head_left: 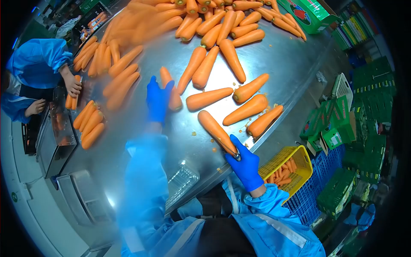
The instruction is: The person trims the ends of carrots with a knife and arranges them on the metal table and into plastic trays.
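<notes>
My left hand (158, 99), in a blue glove, is over the table with its thumb and forefinger spread apart. Beside and partly behind its thumb is a blurred carrot (175, 101); I cannot tell whether they touch. My right hand (247, 168), gloved too, is closed near the front edge. A small shiny metal blade (237, 156) shows at its fingertips, its handle hidden. The narrow end of a carrot (215, 130) meets these fingertips. Several loose carrots lie between the hands, one of them a carrot (209, 99) lying crosswise, with small orange scraps around.
A carrot pile (209, 23) covers the far side of the metal table (141, 158). A clear plastic tray (183, 182) lies at the near edge. At left, a co-worker's hand (72, 84) holds carrots. A yellow crate (303, 165) with carrots stands lower right, near green boxes (338, 122).
</notes>
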The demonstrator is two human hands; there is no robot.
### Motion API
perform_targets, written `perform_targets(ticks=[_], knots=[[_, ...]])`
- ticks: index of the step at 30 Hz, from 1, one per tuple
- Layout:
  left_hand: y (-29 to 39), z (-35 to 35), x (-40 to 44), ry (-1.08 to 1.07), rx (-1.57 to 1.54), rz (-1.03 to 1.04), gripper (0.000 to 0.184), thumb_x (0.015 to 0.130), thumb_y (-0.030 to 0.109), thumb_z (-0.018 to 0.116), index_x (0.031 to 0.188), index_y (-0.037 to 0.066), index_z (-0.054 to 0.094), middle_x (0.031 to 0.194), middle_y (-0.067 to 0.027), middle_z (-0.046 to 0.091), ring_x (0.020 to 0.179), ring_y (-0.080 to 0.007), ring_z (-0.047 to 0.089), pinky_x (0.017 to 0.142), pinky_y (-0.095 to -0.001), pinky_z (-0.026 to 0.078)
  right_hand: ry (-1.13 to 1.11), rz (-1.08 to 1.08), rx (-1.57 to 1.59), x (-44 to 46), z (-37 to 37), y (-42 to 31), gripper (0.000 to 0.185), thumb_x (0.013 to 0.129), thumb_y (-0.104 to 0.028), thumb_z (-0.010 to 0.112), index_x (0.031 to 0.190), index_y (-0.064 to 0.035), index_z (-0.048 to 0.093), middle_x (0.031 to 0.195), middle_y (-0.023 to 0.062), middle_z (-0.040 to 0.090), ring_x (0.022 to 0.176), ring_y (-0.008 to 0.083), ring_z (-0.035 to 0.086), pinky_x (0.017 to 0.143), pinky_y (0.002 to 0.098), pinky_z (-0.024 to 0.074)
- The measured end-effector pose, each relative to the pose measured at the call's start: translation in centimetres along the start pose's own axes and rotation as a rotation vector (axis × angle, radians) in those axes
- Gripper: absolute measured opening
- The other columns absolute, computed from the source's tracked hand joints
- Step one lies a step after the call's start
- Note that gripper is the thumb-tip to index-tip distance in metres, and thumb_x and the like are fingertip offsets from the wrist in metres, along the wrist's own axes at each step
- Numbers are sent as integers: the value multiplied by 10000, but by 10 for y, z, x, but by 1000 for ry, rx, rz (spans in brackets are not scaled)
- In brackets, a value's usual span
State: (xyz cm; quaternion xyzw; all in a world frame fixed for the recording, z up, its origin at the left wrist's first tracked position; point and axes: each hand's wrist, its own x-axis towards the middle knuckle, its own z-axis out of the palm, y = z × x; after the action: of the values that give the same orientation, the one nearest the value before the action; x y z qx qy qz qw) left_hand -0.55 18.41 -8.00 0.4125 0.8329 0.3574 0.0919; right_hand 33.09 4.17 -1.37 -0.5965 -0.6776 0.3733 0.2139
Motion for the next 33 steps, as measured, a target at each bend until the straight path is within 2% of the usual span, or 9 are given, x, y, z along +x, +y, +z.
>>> perform_targets(ticks=[1, 4, 7, 8, 10, 15, 24, 30, 33], knots=[[4, 13, 3, 70, 52, 43, 739, 796, 384, 780, 1364, -13, 524, 1178, -219, 639, 1039, -358, 646, 883, -446, 521, 16, -35, 24, 1, -9, -2, 605, 805, -132, 767, 1376, -195, 575, 1159, 138, 694, 980, 289, 710, 823, 334, 561], [10, 14, 10, -293, 12, -111, 748, 797, 331, 759, 1369, -43, 455, 1178, -218, 615, 1065, -351, 631, 908, -435, 506, 52, -125, 105, 2, -34, -3, 597, 802, -68, 764, 1363, -165, 585, 1193, 133, 688, 1018, 262, 709, 854, 320, 557], [-5, 1, -1, -302, -548, -141, 628, 810, 258, 711, 1325, -25, 488, 1144, -186, 625, 1059, -336, 633, 915, -446, 503, 71, -175, 192, 5, -48, -9, 599, 795, -23, 764, 1356, -132, 585, 1213, 129, 685, 1058, 243, 699, 884, 315, 548], [-10, -19, -8, -527, -744, -296, 585, 823, 214, 674, 1335, -2, 490, 1137, -146, 623, 1046, -301, 635, 912, -436, 513, 76, -179, 220, 7, -50, -11, 595, 795, -19, 765, 1353, -123, 585, 1217, 129, 684, 1067, 241, 695, 889, 316, 546], [-5, -46, -41, -581, -1248, -535, 665, 731, 66, 647, 1365, -41, 474, 1169, -169, 626, 1019, -329, 640, 931, -469, 530, 85, -193, 266, 13, -50, -17, 584, 798, -28, 768, 1347, -116, 586, 1201, 121, 691, 1066, 231, 693, 897, 318, 541], [14, -107, -110, -820, -1561, -488, 809, 701, 158, 689, 1415, -71, 383, 1173, -138, 602, 1014, -313, 632, 928, -493, 517, 132, -221, 310, 36, -40, -35, 527, 818, -121, 778, 1317, -120, 610, 1091, 104, 718, 950, 213, 708, 842, 328, 551], [67, -177, -171, -672, -952, -141, 704, 756, 300, 739, 1329, -30, 498, 1071, -123, 639, 1005, -253, 634, 909, -401, 519, -107, -216, 353, 8, -74, -116, 479, 798, -252, 805, 1221, -81, 659, 996, 128, 716, 892, 211, 707, 801, 325, 552], [70, -174, -208, -697, -1159, -96, 728, 807, 327, 769, 1398, 18, 477, 1277, -143, 586, 1151, -257, 583, 993, -377, 467, -301, -125, 333, -12, -59, -142, 474, 742, -351, 856, 1076, -60, 690, 926, 84, 691, 861, 167, 656, 786, 302, 527], [87, -179, -214, -666, -774, 209, 827, 785, 279, 811, 1444, 14, 386, 1315, -141, 554, 1195, -270, 567, 1052, -393, 419, -269, -99, 324, -19, -51, -149, 466, 747, -352, 847, 1060, -48, 683, 933, 106, 702, 868, 196, 678, 787, 313, 538]])
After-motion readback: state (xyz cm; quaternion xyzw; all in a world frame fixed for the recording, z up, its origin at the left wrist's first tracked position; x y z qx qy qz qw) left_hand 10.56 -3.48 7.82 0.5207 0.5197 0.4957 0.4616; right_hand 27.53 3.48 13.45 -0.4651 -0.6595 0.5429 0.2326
